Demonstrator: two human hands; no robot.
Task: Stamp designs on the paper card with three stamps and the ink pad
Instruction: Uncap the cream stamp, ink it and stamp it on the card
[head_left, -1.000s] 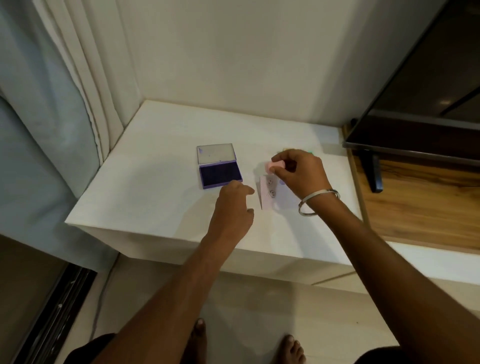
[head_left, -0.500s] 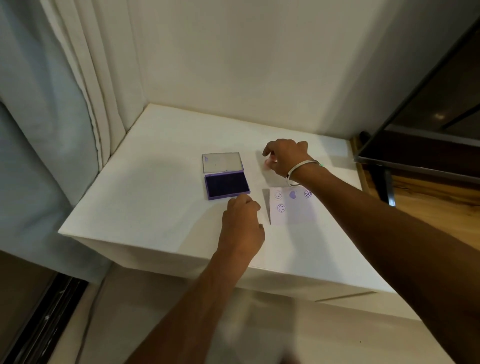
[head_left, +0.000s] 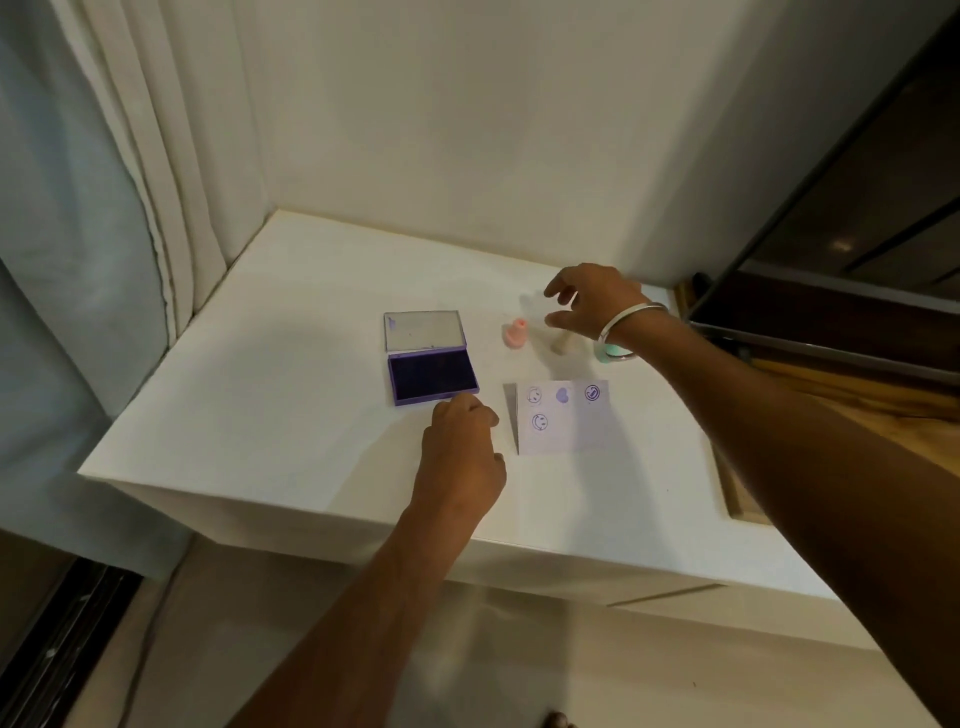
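A folded white paper card (head_left: 569, 436) lies on the white table (head_left: 291, 415) and carries several purple prints. The purple ink pad (head_left: 432, 378) lies open to the card's left, lid flipped back. Behind the card stand a pink stamp (head_left: 514, 335), a beige stamp (head_left: 562, 344) and a mint-green stamp (head_left: 609, 353), the green one partly hidden by my wrist. My right hand (head_left: 589, 306) hovers open just above the beige stamp, holding nothing. My left hand (head_left: 462, 457) rests on the table with curled fingers, between the ink pad and the card.
A wall corner and pale curtains (head_left: 130, 171) close off the back and left. A dark TV (head_left: 857, 249) on a wooden shelf (head_left: 883, 415) stands at the right. The table's front edge drops off just below my left hand.
My right hand carried the pink stamp from the card to the back of the table, set it down and let go. It now hovers open to the stamp's right. The left hand stayed put.
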